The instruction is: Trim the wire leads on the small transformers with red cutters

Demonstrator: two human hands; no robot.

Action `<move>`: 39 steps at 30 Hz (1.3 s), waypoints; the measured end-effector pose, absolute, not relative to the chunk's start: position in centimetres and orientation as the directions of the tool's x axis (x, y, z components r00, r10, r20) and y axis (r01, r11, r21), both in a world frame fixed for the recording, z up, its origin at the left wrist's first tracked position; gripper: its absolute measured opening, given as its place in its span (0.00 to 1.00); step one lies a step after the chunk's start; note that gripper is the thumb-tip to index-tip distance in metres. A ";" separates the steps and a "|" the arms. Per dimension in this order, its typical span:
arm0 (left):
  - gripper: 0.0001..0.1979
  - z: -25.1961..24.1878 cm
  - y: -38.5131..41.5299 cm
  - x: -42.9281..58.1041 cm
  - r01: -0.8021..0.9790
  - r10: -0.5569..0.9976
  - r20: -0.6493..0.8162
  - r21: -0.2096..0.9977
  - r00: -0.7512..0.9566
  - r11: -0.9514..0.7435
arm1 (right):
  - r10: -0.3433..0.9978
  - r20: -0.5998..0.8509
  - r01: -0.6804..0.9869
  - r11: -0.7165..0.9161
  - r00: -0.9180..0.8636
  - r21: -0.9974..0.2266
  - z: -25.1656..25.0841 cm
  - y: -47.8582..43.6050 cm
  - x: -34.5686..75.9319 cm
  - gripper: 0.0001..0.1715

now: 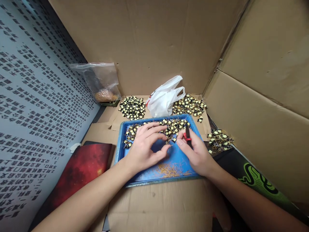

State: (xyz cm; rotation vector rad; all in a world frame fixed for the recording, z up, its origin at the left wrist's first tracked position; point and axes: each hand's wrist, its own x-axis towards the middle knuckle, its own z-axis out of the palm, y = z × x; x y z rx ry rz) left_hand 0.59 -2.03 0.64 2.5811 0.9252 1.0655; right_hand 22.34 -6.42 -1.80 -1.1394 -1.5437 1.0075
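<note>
A blue tray (178,158) lies before me, its far half heaped with small black-and-yellow coil components (172,124) that have thin copper-coloured leads. Over the tray's middle is my left hand (147,145), its fingers curved and its thumb apart from them. No held thing shows in that gap. My right hand (196,153), at the tray's right side, is closed around a small tool with a dark, narrow body and a red part (187,137); its exact kind is unclear. One loose component (174,140) lies between the two hands. Copper-coloured wire clippings (170,170) are scattered on the near part of the tray.
Behind the tray are a component pile (132,108), a white plastic bag (160,100) and another pile (190,104). More components (220,140) lie at right. A clear zip bag (103,80) holds orange-brown bits. Cardboard walls (154,42) and a printed sheet (36,96) enclose the space.
</note>
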 end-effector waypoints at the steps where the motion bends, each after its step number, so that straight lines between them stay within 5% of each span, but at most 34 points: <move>1: 0.07 0.6 -2.0 0.6 0.434 0.595 0.596 0.408 0.539 -0.803 | 0.971 0.206 0.173 0.224 -0.120 -0.959 -1.9 -6.4 22.4 0.12; 20: 0.12 0.2 -2.1 0.6 0.259 0.541 0.629 0.487 0.559 -0.834 | 0.978 0.124 0.135 0.148 -0.170 -0.980 -1.5 -5.7 22.1 0.10; 26: 0.14 0.5 -1.9 0.4 0.281 0.673 0.429 0.675 0.603 -0.682 | 0.977 0.086 0.069 0.101 -0.193 -0.992 -0.7 -5.4 22.7 0.14; 31: 0.12 1.1 -2.1 0.5 0.299 0.644 0.277 0.711 0.713 -0.637 | 0.966 0.058 0.028 0.068 -0.253 -0.997 -0.4 -5.5 22.9 0.22; 39: 0.14 1.2 -2.2 0.8 0.244 0.644 0.204 0.809 0.737 -0.535 | 0.945 0.009 -0.031 -0.002 -0.326 -1.000 -0.4 -5.5 22.9 0.23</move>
